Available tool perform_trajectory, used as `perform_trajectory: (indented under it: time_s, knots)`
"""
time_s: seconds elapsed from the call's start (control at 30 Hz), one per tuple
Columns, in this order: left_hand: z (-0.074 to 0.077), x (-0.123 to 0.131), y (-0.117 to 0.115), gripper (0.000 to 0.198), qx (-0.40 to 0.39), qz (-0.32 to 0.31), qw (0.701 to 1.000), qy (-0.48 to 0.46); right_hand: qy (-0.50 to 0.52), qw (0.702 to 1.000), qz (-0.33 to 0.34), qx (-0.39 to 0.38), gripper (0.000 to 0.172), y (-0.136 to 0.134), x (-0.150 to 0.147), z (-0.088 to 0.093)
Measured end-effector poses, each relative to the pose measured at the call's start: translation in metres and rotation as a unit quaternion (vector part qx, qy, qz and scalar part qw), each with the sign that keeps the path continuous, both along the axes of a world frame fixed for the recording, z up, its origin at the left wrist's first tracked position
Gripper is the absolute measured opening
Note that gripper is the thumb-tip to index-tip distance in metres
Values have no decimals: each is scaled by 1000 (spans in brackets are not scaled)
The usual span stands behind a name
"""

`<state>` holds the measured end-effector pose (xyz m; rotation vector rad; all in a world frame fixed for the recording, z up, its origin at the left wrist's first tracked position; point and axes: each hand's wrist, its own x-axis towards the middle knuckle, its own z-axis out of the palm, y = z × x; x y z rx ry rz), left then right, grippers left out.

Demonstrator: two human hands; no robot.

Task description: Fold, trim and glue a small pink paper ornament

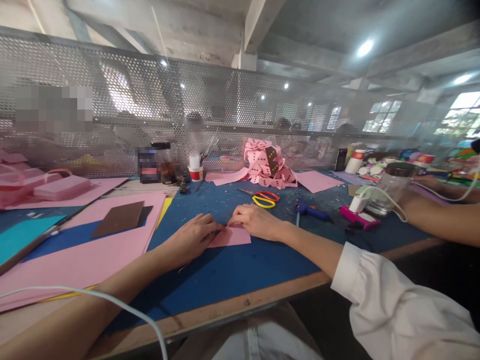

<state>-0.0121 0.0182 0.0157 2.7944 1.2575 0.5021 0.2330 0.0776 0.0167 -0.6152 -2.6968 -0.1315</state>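
A small pink sheet of paper (234,237) lies on the blue mat (232,280) in front of me. My left hand (193,236) and my right hand (257,221) meet at its upper edge. Thumbs and fingertips of both hands are pinched closed on the paper there, close together. Just beyond my right hand rest scissors (264,200) with red and yellow handles. To their right lies a blue glue gun (315,211). Farther back is a heap of cut pink paper pieces (258,160) with dark dots or holes.
Large pink sheets (112,250) with a brown piece (120,219) lie left. A white cable (112,297) crosses my left forearm. A paper cup (196,173) stands behind; a pink power strip (359,218), a glass jar (390,187) and another person's arm (442,215) are right. Perforated metal (225,120) closes the back.
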Motion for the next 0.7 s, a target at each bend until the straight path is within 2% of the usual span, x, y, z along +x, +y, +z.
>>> perform_trajectory:
  time_s: [0.33,0.7]
  knots:
    - [-2,-1,1,38,-4,0,1000,0,5,1000,11,-16,35,-1,-2,-2]
    - [-1,-2,2,36,-2,-9,1000,7,15,999,20,-41,45,2,-2,-2]
